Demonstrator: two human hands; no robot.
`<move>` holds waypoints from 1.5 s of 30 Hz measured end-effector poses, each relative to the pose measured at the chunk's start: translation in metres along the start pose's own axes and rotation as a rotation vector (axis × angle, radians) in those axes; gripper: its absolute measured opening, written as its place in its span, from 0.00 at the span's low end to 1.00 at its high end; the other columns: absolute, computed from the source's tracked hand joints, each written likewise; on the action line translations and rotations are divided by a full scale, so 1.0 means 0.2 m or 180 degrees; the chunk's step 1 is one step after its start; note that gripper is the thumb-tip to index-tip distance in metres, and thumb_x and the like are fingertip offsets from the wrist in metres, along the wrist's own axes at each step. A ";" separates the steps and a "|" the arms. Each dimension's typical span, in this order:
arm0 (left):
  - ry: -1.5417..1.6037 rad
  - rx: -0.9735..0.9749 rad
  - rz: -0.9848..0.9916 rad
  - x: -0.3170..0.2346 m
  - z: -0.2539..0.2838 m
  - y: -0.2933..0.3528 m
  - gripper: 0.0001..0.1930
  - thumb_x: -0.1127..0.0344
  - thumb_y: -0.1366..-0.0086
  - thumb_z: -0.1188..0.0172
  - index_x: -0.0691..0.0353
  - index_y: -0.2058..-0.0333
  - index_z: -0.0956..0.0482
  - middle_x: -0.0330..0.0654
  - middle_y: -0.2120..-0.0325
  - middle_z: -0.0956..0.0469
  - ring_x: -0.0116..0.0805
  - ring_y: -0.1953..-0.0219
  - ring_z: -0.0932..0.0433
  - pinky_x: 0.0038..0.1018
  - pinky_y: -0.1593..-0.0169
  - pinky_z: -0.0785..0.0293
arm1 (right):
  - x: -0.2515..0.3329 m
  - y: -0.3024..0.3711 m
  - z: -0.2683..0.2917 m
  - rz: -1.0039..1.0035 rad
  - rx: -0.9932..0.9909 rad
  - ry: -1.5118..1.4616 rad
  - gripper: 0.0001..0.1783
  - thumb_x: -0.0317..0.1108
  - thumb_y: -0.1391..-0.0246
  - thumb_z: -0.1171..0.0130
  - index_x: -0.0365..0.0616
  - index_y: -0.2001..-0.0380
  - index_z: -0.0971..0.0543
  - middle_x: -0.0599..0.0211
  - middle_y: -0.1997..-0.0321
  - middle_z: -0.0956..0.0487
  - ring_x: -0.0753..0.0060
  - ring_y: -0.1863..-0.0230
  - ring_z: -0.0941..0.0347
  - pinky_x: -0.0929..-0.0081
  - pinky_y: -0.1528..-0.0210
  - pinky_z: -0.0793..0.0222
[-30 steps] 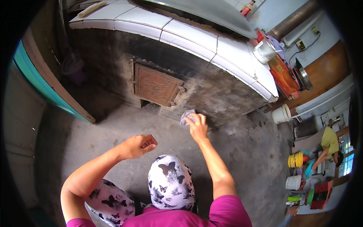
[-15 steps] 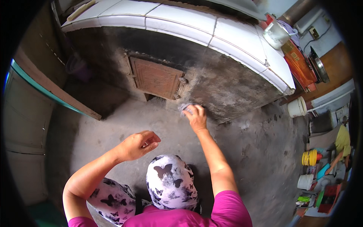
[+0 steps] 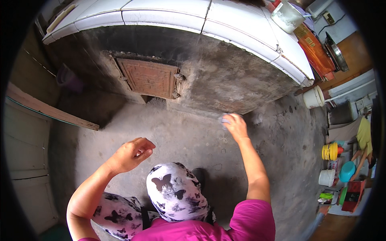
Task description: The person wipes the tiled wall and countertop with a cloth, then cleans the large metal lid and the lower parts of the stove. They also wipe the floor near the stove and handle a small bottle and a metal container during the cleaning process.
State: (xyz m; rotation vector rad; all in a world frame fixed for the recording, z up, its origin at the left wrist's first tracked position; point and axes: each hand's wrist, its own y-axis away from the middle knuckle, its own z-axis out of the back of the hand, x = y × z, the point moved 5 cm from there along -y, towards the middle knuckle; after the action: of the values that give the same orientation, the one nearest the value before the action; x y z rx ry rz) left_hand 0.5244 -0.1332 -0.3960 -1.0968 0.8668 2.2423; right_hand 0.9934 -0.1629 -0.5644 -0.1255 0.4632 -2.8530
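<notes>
My right hand [image 3: 236, 127] is closed on a small, crumpled greyish rag [image 3: 225, 121], mostly hidden by the fingers. It is low at the foot of the sooty stove wall [image 3: 237, 76], right of the rusty metal stove door [image 3: 148, 78]. My left hand [image 3: 130, 156] hangs above the concrete floor [image 3: 181, 136], its fingers loosely curled, the thumb apart from them and nothing held. My knee in butterfly-print trousers [image 3: 177, 188] is between my arms.
White tiles [image 3: 241, 24] top the stove, with a pot [image 3: 287, 17] at their right. A white bucket [image 3: 313, 97] stands past the corner. Far right, a person in yellow [image 3: 364, 134] reaches to a blue basin [image 3: 347, 171]. A wooden edge [image 3: 52, 109] juts in at left.
My right hand has moved right along the foot of the wall, away from the stove door, with the rag in it. My left hand keeps its loose curl. The blue basin is more visible.
</notes>
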 end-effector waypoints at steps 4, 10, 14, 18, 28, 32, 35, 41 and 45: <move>-0.0022 -0.0002 -0.0001 0.06 0.04 0.03 0.13 0.63 0.25 0.40 0.66 0.50 0.20 0.46 0.56 0.17 0.36 0.54 0.16 0.32 0.49 0.18 | -0.12 0.30 0.25 -0.1263 -0.0539 0.0457 0.22 0.25 0.50 0.36 0.59 0.52 0.15 0.66 0.43 0.25 0.51 0.37 0.32 0.55 0.39 0.30; 0.0178 0.0079 0.0003 0.07 0.01 -0.05 0.14 0.62 0.25 0.40 0.66 0.49 0.20 0.48 0.54 0.16 0.40 0.54 0.14 0.34 0.48 0.18 | -0.04 0.20 0.27 -0.3324 -0.3602 -0.1736 0.27 0.35 0.31 0.40 0.36 0.37 0.36 0.51 0.37 0.32 0.55 0.38 0.33 0.57 0.34 0.37; 0.0255 0.0074 0.0127 0.06 0.01 -0.09 0.14 0.62 0.24 0.40 0.66 0.48 0.21 0.48 0.55 0.16 0.37 0.54 0.15 0.33 0.48 0.18 | 0.49 -0.38 -0.12 -0.4560 -0.4347 -0.3630 0.34 0.23 0.34 0.45 0.48 0.30 0.47 0.56 0.32 0.35 0.59 0.37 0.31 0.57 0.33 0.31; 0.0218 0.0093 0.0153 0.03 -0.01 -0.12 0.15 0.62 0.24 0.40 0.66 0.48 0.21 0.47 0.55 0.16 0.36 0.53 0.16 0.33 0.48 0.18 | 1.17 -0.77 -0.64 -0.4682 -0.2401 -0.5794 0.37 0.26 0.36 0.45 0.52 0.27 0.46 0.57 0.33 0.32 0.61 0.38 0.28 0.56 0.36 0.27; 0.0100 0.0038 0.0349 0.11 0.06 -0.02 0.15 0.60 0.24 0.41 0.66 0.48 0.21 0.46 0.56 0.16 0.35 0.54 0.16 0.32 0.49 0.18 | 0.30 -0.12 -0.44 -0.5220 -0.3281 -0.6507 0.36 0.59 0.24 0.72 0.41 0.38 0.27 0.57 0.40 0.21 0.53 0.38 0.23 0.45 0.32 0.28; 0.0265 0.0181 0.0283 0.13 0.01 -0.11 0.14 0.61 0.23 0.41 0.66 0.49 0.21 0.45 0.56 0.16 0.34 0.54 0.17 0.31 0.48 0.19 | -0.39 0.32 -0.22 -0.4711 -0.4427 -0.5560 0.32 0.52 0.27 0.67 0.42 0.44 0.20 0.61 0.48 0.15 0.58 0.46 0.19 0.53 0.39 0.21; 0.0583 0.0313 0.0155 0.15 -0.05 -0.19 0.14 0.62 0.23 0.42 0.65 0.47 0.22 0.44 0.55 0.17 0.33 0.53 0.17 0.30 0.48 0.20 | -0.27 0.16 -0.38 -0.5263 -0.4251 -0.5305 0.26 0.51 0.27 0.58 0.44 0.42 0.24 0.62 0.44 0.19 0.61 0.49 0.19 0.54 0.45 0.19; 0.1234 0.0043 0.0702 0.21 0.00 -0.18 0.45 0.42 0.30 0.36 0.54 0.24 0.48 0.52 0.34 0.31 0.43 0.40 0.25 0.42 0.41 0.25 | 1.08 -0.56 -0.42 -0.4415 -0.0010 -0.6206 0.27 0.50 0.31 0.50 0.42 0.39 0.28 0.63 0.42 0.23 0.66 0.44 0.26 0.65 0.42 0.28; 0.3155 0.0190 0.0860 0.28 -0.14 -0.29 0.41 0.31 0.32 0.42 0.54 0.31 0.35 0.46 0.36 0.28 0.41 0.36 0.27 0.46 0.40 0.24 | 1.41 -0.54 -0.02 -0.1813 0.0132 -0.5304 0.41 0.44 0.40 0.31 0.40 0.31 0.36 0.58 0.39 0.24 0.63 0.37 0.28 0.63 0.41 0.27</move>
State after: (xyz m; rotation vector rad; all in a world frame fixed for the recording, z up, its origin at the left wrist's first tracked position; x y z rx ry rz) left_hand 0.5459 -0.1055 -0.4737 -2.2164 1.5032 1.7559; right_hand 0.6956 -0.1350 -0.5214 -2.5246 -0.0578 -2.0275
